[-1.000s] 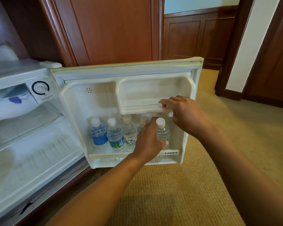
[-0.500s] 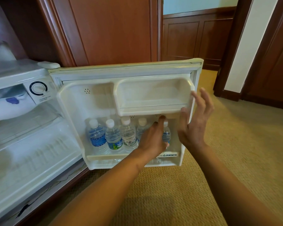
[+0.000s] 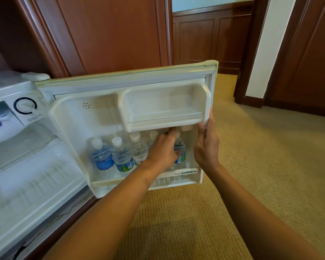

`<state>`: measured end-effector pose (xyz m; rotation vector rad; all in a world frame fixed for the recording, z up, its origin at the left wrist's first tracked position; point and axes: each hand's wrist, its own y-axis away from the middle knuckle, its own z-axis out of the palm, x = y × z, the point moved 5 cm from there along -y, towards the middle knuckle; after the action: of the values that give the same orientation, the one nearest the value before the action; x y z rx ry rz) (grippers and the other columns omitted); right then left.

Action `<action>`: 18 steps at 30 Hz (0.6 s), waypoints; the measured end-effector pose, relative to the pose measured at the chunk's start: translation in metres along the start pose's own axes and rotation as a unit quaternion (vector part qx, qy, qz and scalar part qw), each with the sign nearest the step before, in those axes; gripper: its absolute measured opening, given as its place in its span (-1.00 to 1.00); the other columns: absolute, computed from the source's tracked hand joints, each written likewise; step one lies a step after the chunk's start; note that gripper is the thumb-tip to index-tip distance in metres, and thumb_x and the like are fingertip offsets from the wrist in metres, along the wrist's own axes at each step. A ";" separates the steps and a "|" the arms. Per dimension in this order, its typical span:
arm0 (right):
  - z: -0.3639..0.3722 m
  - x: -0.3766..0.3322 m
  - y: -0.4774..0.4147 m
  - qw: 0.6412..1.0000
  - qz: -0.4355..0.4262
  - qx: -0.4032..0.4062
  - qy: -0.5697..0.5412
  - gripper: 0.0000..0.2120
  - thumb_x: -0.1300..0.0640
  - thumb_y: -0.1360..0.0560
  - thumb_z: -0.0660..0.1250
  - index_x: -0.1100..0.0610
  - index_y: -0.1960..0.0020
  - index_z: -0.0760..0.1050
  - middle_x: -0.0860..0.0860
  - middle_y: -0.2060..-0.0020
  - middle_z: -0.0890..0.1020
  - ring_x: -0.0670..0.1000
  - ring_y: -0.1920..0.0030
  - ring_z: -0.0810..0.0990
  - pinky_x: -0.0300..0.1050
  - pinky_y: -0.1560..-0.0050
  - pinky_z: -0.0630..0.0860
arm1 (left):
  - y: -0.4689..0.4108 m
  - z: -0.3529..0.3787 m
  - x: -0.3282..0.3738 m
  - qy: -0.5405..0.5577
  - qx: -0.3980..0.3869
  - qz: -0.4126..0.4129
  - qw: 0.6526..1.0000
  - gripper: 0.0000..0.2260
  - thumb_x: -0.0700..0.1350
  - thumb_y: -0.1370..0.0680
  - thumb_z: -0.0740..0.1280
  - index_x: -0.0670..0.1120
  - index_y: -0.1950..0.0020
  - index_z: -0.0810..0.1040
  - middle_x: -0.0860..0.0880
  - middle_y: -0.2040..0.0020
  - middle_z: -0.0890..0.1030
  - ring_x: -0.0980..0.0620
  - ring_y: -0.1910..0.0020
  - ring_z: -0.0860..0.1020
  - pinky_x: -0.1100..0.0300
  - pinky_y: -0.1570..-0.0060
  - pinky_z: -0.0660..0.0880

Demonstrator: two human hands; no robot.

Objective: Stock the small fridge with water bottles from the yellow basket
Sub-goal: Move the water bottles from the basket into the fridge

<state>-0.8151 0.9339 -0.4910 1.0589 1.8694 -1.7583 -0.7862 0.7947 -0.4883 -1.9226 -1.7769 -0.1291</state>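
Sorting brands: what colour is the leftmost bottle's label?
Blue with white print, on the leftmost bottle, seen in the head view.

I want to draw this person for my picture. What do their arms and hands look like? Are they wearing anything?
Both arms are bare from the frame edge down to the wrists: no sleeves show. The left hand and the right hand wear no gloves, and no watch, bracelet or ring can be seen. The left hand's thumbnail looks dark, perhaps painted, though it is too blurred to be sure.

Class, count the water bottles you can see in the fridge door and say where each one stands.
5, all in the door's lower shelf: blue-label bottle leftmost, then second, third, fourth behind the left hand, fifth in its grip. More may be hidden.
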 end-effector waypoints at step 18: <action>0.001 -0.002 0.003 1.000 0.019 0.021 0.007 -0.49 -0.05 -0.69 -0.02 0.13 -0.58 0.12 0.14 -0.33 0.50 0.06 -0.23 0.55 0.07 -0.13 0.57 | -0.002 -0.010 0.005 -0.207 0.072 0.090 0.971 -0.23 0.17 -0.32 0.57 -0.06 -0.41 0.37 -0.11 -0.27 0.58 -0.16 -0.28 0.53 -0.09 -0.26 0.43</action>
<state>-0.8119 0.9320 -0.4920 1.1172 1.8157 -1.7799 -0.7853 0.7948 -0.4773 -2.0996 -1.7875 0.4860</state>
